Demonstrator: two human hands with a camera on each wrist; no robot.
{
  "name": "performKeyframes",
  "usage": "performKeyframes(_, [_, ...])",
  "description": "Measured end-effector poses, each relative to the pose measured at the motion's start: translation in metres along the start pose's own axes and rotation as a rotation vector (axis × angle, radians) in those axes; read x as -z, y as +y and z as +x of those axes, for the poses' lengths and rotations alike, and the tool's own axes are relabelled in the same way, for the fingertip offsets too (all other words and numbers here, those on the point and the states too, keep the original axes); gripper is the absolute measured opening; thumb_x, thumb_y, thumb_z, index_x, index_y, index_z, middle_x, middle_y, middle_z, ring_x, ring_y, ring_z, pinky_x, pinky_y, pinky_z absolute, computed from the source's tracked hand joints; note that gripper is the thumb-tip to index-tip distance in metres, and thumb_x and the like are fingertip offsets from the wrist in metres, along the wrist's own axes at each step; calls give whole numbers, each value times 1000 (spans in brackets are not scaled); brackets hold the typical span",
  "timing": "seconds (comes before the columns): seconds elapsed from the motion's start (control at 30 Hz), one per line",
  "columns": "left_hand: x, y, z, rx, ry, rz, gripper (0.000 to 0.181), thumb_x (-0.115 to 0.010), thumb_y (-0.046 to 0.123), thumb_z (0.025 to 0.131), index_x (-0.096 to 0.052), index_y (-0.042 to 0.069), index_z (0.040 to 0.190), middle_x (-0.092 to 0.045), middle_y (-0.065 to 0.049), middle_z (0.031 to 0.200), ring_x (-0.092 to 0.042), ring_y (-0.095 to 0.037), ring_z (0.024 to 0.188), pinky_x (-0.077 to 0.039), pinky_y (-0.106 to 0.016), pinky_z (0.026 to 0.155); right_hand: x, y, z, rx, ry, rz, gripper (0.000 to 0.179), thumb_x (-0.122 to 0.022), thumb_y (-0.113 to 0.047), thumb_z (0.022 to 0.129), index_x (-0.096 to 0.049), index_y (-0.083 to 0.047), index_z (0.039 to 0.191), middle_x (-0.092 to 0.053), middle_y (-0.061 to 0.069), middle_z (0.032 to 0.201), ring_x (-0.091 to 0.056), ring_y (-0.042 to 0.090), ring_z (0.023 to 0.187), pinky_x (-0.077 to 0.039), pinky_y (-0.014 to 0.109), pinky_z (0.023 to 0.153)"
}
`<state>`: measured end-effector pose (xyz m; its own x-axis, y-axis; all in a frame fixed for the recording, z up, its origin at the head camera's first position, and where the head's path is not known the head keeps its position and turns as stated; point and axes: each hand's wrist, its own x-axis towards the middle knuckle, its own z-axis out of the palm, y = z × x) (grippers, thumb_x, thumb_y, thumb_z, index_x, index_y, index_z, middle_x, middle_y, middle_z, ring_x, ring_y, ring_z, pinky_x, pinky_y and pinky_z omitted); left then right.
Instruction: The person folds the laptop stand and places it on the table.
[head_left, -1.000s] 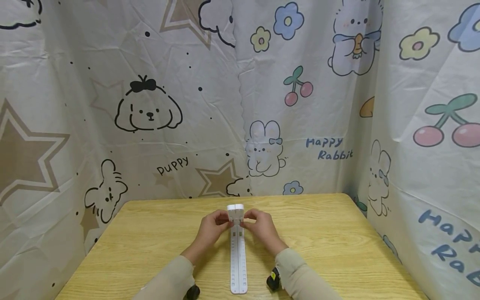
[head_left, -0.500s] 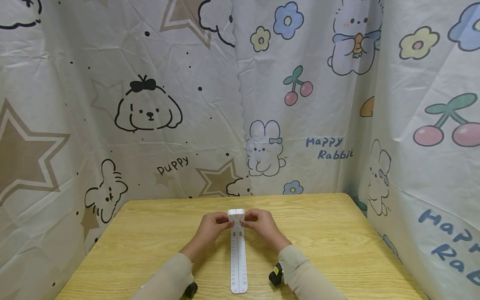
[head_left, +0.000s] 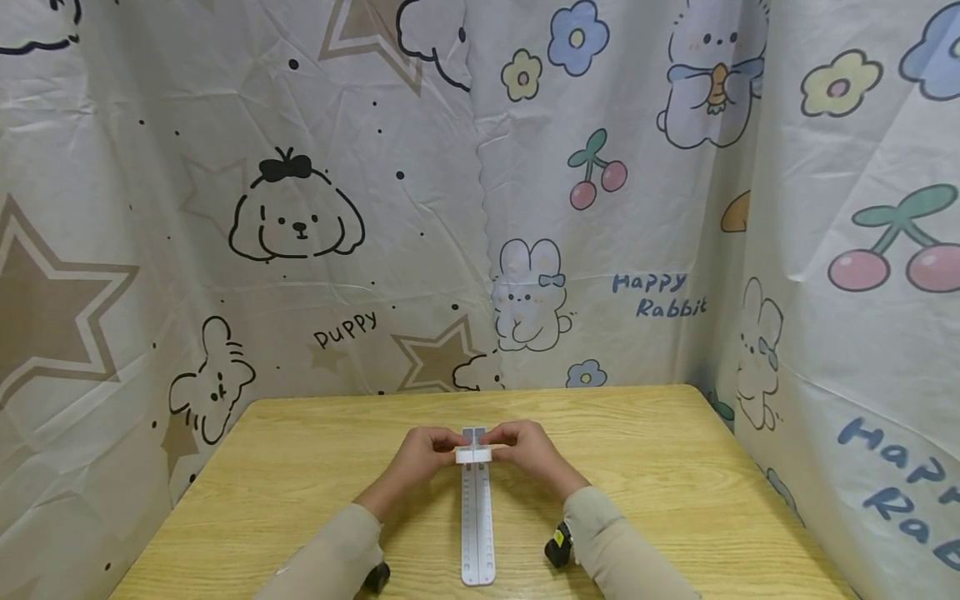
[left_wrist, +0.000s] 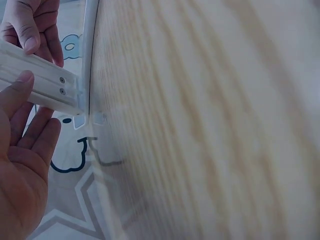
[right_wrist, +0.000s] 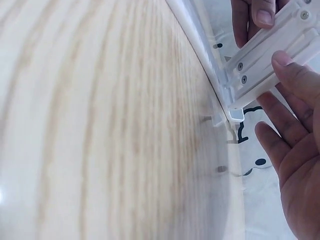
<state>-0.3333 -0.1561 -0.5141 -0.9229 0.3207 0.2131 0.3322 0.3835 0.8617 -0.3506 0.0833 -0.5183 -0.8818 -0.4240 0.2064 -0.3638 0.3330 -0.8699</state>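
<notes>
A long white plastic folding stand (head_left: 477,525) lies lengthwise on the table, with a split down its middle and rows of small notches. At its far end a hinged upper part rises, with a white end piece (head_left: 473,456) facing the person and grey pads (head_left: 474,435) behind it. My left hand (head_left: 426,452) pinches that part from the left side, and my right hand (head_left: 522,446) pinches it from the right. Both thumbs press its face in the wrist views, where small screws dot the white plastic (left_wrist: 47,80). The other fingers are partly hidden behind it.
The wood-grain table (head_left: 315,475) extends around the stand. A printed cloth curtain (head_left: 420,250) hangs behind it and along both sides. Black wrist cameras (head_left: 558,546) sit under the beige sleeves (head_left: 615,533).
The stand's hinged upper part has tipped toward the person, so its white end piece sits lower and nearer, and grey pads now show. Both hands keep their pinch; the long base stays put.
</notes>
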Motion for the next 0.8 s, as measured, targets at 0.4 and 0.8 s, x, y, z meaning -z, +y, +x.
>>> performKeyframes(0.4, [2,-1,-1,-16,-94,61,12,-77,8,91,-80,16,99,-76,-1,114,-66,-28,120,-48,-50,111,2,4,-2,45,-84,-50,18,-81,-13,88,-80,-22,102,-76,-8,111,-66,19,118,-48,48,111])
performKeyframes(0.8, [1,-6,0,-61,-162,156,17,-84,14,85,-81,25,98,-76,9,110,-68,-16,113,-48,-52,111,2,4,-1,154,-149,-147,24,-85,-6,81,-78,-19,99,-75,-8,109,-66,15,112,-53,47,105])
